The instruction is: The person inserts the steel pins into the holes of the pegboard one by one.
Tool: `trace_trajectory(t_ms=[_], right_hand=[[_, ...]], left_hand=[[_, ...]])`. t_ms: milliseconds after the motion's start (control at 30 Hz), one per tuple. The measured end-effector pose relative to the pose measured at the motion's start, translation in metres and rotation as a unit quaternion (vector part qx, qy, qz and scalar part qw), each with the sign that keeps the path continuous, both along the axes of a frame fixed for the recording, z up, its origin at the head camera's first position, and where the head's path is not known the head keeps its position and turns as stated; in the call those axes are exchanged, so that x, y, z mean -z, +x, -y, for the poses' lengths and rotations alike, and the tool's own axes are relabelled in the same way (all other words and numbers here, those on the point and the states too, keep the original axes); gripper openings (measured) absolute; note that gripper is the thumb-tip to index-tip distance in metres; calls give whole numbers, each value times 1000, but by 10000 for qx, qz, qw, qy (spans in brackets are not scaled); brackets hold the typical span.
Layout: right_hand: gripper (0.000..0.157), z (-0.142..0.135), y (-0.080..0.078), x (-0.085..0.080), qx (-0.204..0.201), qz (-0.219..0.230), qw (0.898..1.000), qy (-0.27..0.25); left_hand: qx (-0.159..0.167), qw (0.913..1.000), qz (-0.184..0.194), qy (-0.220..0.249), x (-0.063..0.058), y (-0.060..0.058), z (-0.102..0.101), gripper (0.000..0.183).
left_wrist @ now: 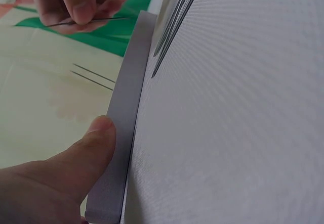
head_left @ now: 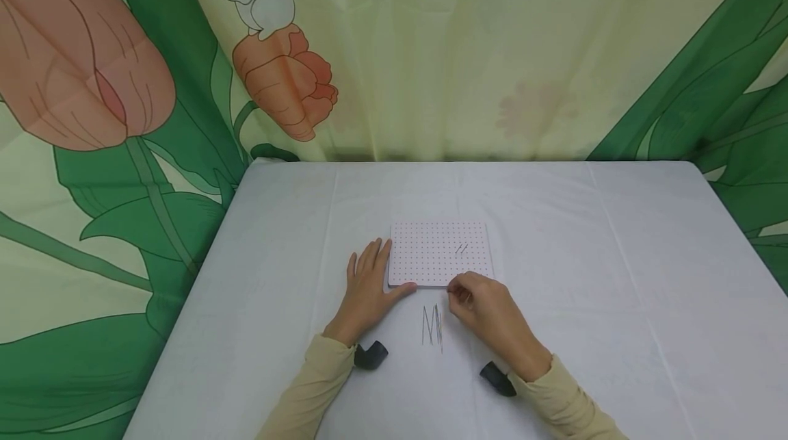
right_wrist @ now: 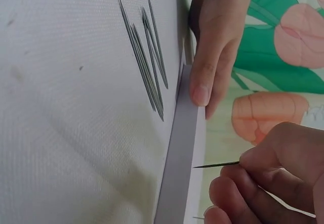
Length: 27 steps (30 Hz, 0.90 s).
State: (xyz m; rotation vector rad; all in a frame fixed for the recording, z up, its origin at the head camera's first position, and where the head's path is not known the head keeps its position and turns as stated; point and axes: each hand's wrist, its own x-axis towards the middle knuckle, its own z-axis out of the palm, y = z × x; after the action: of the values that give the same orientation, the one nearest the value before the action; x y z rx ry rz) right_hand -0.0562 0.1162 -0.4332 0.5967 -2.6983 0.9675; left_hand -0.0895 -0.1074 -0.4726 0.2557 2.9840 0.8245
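Perforated board [head_left: 425, 255] lies flat on the white-draped counter [head_left: 585, 276], long side running left to right. The left hand [head_left: 369, 282], fingers extended, rests at its near left corner, thumb along the near edge. At that edge, right of the middle, is the right hand [head_left: 486, 303], its grip clamped on a thin needle [right_wrist: 217, 165]; the board lies ahead and mostly leftward of that grip. The needle's axis looks roughly upright, tip down; contact with the board I cannot tell. Two standing needles [left_wrist: 91, 80] rise beyond the grip. Loose needles [right_wrist: 138, 57] lie nearer the person, the right hand closer to them.
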Motion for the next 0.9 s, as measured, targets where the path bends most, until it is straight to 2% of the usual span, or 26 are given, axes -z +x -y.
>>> trace_trajectory(t_ms=[300, 900], right_hand=[[16, -5, -5, -2, 112, -138, 9995, -268], [11, -11, -31, 4, 538, -435, 9929, -971]], left_hand=[[-36, 10000, 44, 5, 1, -1, -1, 97], [-32, 9999, 56, -85, 1, -1, 0, 97]])
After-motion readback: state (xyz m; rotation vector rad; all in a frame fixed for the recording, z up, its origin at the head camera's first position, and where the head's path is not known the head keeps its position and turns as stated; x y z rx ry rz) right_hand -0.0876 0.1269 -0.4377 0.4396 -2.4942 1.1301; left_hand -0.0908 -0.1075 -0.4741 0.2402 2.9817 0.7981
